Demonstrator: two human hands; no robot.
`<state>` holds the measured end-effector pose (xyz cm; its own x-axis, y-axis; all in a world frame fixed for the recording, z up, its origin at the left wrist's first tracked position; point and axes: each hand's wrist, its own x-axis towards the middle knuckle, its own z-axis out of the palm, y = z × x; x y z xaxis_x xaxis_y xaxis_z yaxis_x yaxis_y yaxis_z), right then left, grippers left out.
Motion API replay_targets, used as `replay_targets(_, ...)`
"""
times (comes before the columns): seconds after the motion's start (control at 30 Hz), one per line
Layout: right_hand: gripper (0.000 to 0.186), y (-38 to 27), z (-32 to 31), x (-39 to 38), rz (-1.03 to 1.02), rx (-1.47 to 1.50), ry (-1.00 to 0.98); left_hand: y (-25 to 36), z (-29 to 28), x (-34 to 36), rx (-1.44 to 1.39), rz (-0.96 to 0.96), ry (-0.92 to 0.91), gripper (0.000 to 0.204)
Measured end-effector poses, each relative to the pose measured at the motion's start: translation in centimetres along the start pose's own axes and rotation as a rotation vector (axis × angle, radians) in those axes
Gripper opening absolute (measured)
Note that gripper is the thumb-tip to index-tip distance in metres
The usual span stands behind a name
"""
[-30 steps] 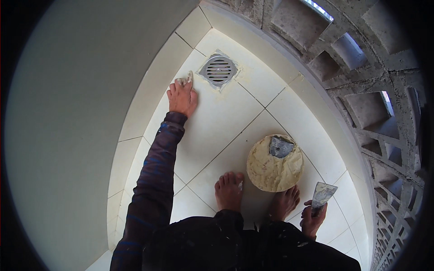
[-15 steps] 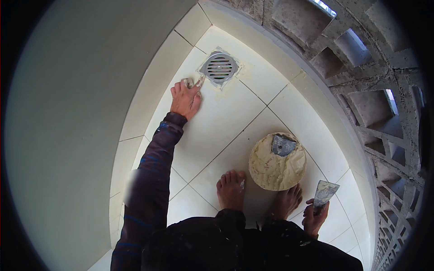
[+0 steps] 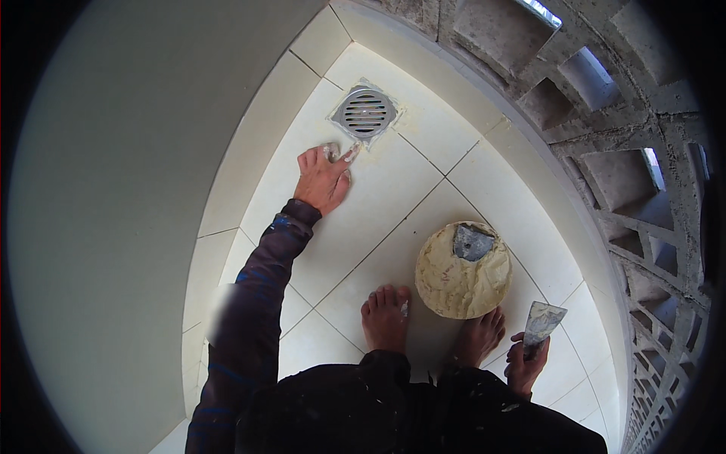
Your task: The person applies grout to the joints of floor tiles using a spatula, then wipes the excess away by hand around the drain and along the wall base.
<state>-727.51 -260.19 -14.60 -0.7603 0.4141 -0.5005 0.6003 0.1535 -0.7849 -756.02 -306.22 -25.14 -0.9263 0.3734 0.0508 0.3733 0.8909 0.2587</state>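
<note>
My left hand (image 3: 324,178) reaches to the floor beside the round slotted metal drain (image 3: 365,113), its index finger stretched toward the drain's lower left edge, other fingers bent, fingertips smeared with pale paste. Cream filler lines the drain's square frame. My right hand (image 3: 525,367) at lower right grips a scraper (image 3: 543,324) upright, its wide metal blade coated with dried material. A round container of cream paste (image 3: 457,280), with a small dark grey plate (image 3: 473,242) on top, sits just beyond my bare feet.
Square white floor tiles (image 3: 386,208) meet a tiled skirting (image 3: 261,121) along both sides. A plain pale wall (image 3: 121,197) rises on the left. A concrete breeze-block screen wall (image 3: 620,189) with openings curves along the right. My dark-trousered legs fill the bottom.
My left hand has moved right and slightly down, bringing its index finger closer to the drain's lower corner. My right hand with the scraper has shifted only slightly.
</note>
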Motion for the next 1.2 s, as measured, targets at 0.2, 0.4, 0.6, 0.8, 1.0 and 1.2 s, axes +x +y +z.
replay_targets(0.2,0.03,0.0,-0.1,-0.1,-0.027,-0.002,0.0,4.0,-0.1,-0.8,-0.02,0.059,-0.033,0.056)
replay_targets(0.4,0.03,-0.2,-0.8,0.5,0.0,0.008,0.003,5.9,0.3,-1.3,-0.236,0.003,0.055,0.053)
replay_targets(0.6,0.028,-2.0,-0.1,1.5,-0.016,-0.007,-0.07,2.1,1.0,-0.1,-0.213,-0.098,0.281,0.055)
replay_targets(0.8,0.025,-9.4,5.2,5.5,-0.217,-0.073,-0.46,-1.2,2.4,-1.5,-0.227,-0.349,0.344,0.051)
replay_targets(1.0,0.018,-20.2,20.3,10.5,-0.765,-0.325,-0.659,-1.5,1.7,-10.3,-0.313,-0.603,0.469,0.048)
replay_targets(1.2,0.019,-19.1,36.0,16.7,-0.982,-0.485,-0.639,-6.3,3.4,-12.1,-0.18,-0.539,0.543,0.054)
